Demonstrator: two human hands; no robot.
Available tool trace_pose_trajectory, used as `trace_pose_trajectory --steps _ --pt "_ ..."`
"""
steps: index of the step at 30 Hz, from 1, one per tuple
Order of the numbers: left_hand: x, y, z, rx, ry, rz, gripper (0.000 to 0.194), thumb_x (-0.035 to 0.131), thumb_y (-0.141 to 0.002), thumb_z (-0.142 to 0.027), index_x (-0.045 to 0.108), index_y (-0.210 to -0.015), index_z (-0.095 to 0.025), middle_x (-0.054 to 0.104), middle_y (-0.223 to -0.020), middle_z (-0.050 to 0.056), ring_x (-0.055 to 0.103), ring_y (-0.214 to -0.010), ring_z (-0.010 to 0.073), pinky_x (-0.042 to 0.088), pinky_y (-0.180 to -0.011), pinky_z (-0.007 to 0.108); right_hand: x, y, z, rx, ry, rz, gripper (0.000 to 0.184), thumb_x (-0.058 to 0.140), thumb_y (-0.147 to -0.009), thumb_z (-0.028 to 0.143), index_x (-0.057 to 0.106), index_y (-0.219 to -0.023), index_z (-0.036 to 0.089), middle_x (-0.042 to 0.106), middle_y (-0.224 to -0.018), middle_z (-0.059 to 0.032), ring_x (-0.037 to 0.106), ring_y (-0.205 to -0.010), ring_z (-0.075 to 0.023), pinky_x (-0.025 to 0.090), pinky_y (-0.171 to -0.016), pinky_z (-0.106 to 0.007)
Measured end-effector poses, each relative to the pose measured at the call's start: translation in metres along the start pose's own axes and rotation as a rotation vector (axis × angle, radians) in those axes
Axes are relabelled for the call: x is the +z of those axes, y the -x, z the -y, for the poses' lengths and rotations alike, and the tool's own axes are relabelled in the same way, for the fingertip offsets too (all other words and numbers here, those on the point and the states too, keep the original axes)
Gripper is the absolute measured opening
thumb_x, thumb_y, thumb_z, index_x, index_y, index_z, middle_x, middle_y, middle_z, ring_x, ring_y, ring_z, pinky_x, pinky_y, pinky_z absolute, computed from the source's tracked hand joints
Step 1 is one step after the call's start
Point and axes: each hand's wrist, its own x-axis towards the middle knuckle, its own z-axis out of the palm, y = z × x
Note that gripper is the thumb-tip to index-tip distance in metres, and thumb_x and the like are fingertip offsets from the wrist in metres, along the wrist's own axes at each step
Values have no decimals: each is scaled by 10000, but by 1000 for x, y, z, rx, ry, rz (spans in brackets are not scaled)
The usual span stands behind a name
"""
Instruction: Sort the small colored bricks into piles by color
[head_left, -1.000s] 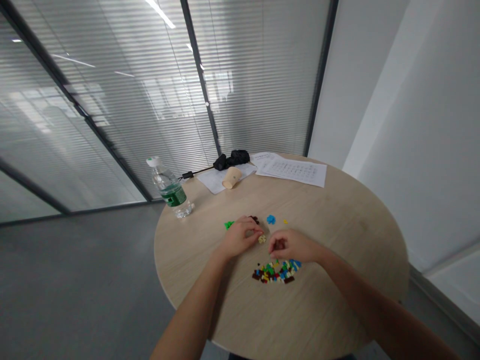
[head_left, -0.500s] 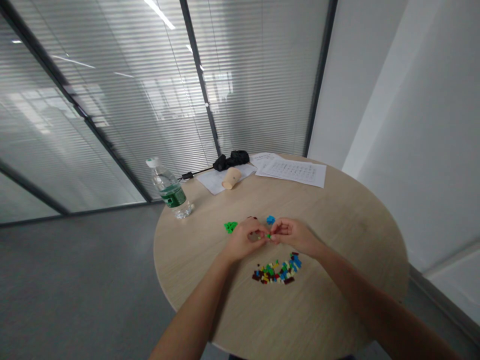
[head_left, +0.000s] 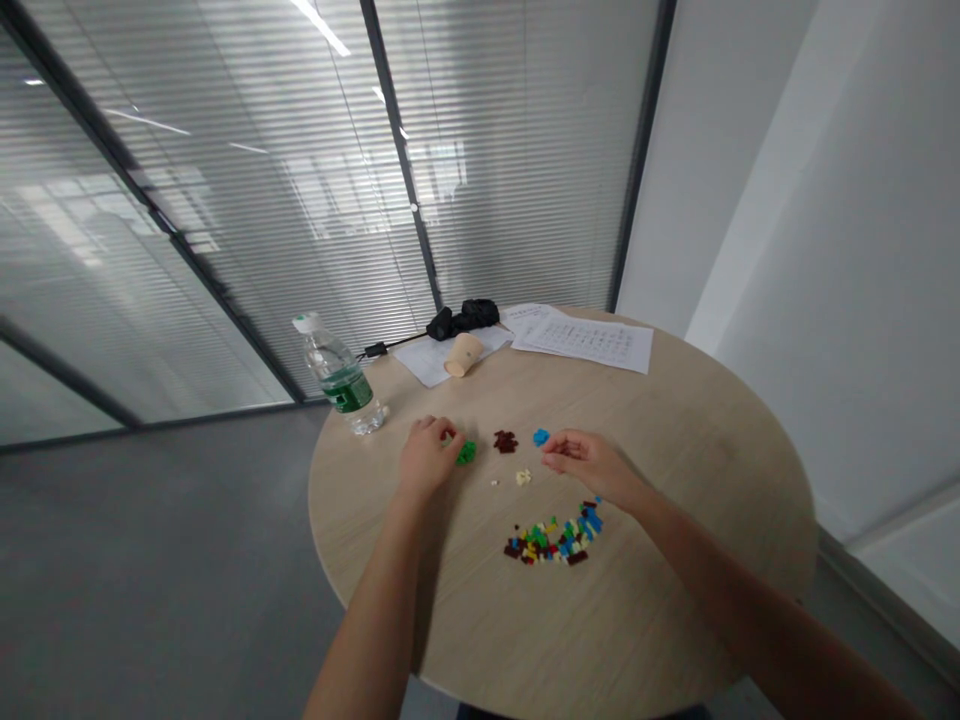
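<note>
My left hand is at the left edge of a small pile of green toy bricks, partly covering it. Its fingers are curled in, and whatever they may hold is hidden. Close to a small blue brick pile, my right hand hovers with fingers loosely bent and a gap to the thumb; nothing shows between them. Dark red bricks and cream bricks lie in small piles between the hands. Nearer me, a mixed heap of colourful bricks spreads in a curved band.
On the round wooden table stands a water bottle at the left. Toward the back are a paper cup on its side, a black bundle with a cable, and printed sheets. A glass partition with blinds rises behind.
My left hand has moved left from the middle to the green pile, uncovering the dark red and cream piles. The green brick between both hands is out of sight. My right hand has barely moved.
</note>
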Motion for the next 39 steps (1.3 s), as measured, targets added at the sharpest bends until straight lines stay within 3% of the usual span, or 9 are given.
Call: trace_pose_trajectory --steps 15,22,28,34,39 --pt "5 1 4 -86 -154 116 332 435 -847 -357 704 -866 -163 615 -906 124 536 -974 273 428 -858 364 1 0 0 12 101 7 187 631 -730 322 647 -842 174 688 -848 -43 622 -776 -159 494 -746 -302" --pt "7 1 6 -115 -147 71 314 462 -827 -371 701 -841 -168 626 -887 122 553 -946 273 440 -823 360 3 4 5 -36 227 43 119 602 -763 283 653 -805 183 696 -810 -36 623 -741 -157 488 -720 -290" --pt "5 0 4 -139 -81 -26 283 464 -829 -361 665 -878 -167 620 -894 104 571 -914 249 442 -769 332 7 11 7 -3 246 162 65 586 -748 215 644 -758 188 645 -656 -7 579 -597 -119 455 -562 -222" --pt "5 1 -7 -51 68 -62 204 468 -825 -279 641 -859 -176 611 -816 62 567 -822 200 422 -705 292 9 16 7 -19 293 258 66 615 -708 198 676 -730 181 662 -630 -4 585 -570 -117 444 -535 -210" --pt "12 3 -12 92 164 -64 175 474 -814 -243 635 -828 -177 624 -812 56 561 -816 194 429 -747 304 10 19 7 26 205 370 112 616 -724 232 693 -776 171 696 -671 -22 621 -597 -134 478 -555 -226"
